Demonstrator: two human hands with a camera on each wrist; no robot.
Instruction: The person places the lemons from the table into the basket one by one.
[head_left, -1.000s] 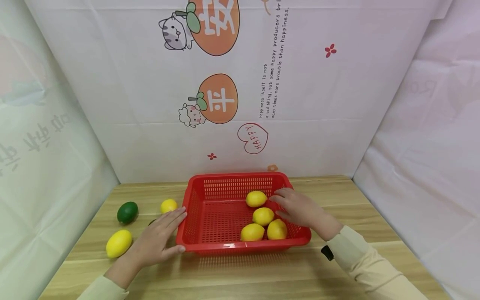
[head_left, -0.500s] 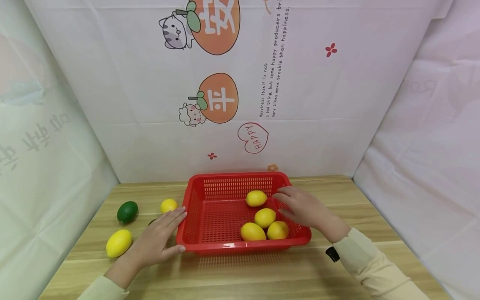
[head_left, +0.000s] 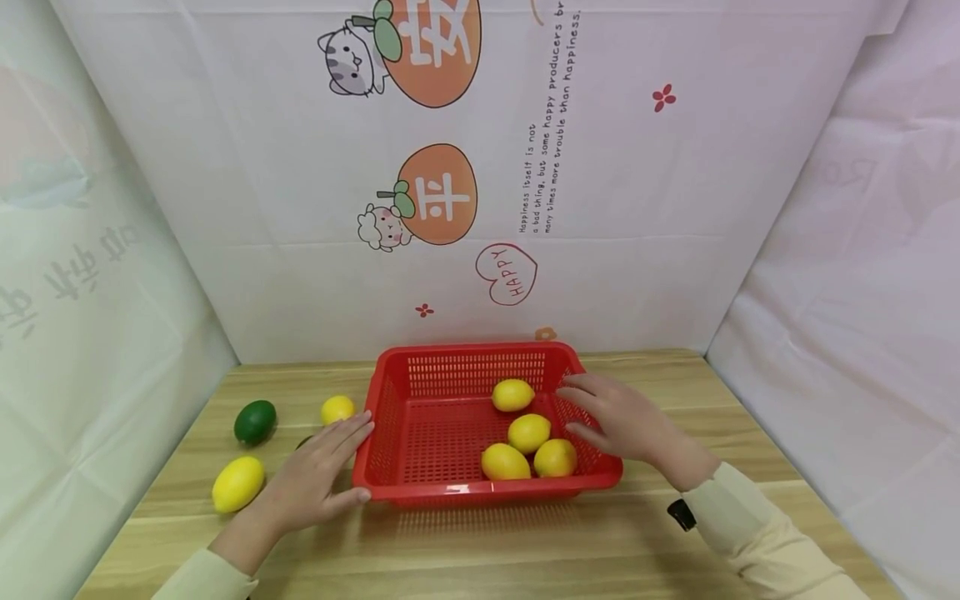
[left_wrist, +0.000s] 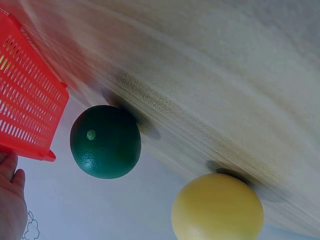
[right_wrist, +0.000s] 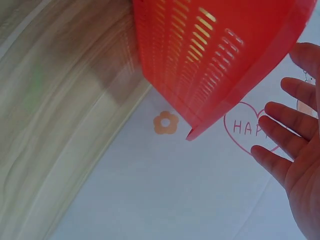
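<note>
A red plastic basket (head_left: 442, 492) with slotted walls stands on the wooden table. Several yellow lemons (head_left: 528, 433) lie in its right half. My left hand (head_left: 318, 475) rests against the basket's left rim with straight fingers. Over the right wall, my right hand (head_left: 618, 417) hovers with spread, relaxed fingers and nothing in them. In the right wrist view those fingers (right_wrist: 287, 125) are beside the basket's outer wall. Left of the basket, a dark green round fruit (left_wrist: 105, 142) and a lemon (head_left: 238, 483) lie near my left forearm.
Another lemon (head_left: 337, 409) sits behind my left fingers, and a dark object (head_left: 303, 443) is mostly hidden by that hand. A printed white cloth (head_left: 630, 250) rises along the table's back edge, with more cloth at both sides.
My right hand has drawn back to the right, away from the lemons, its fingers empty. The lemons near it shifted slightly. My left hand has stayed at the rim.
</note>
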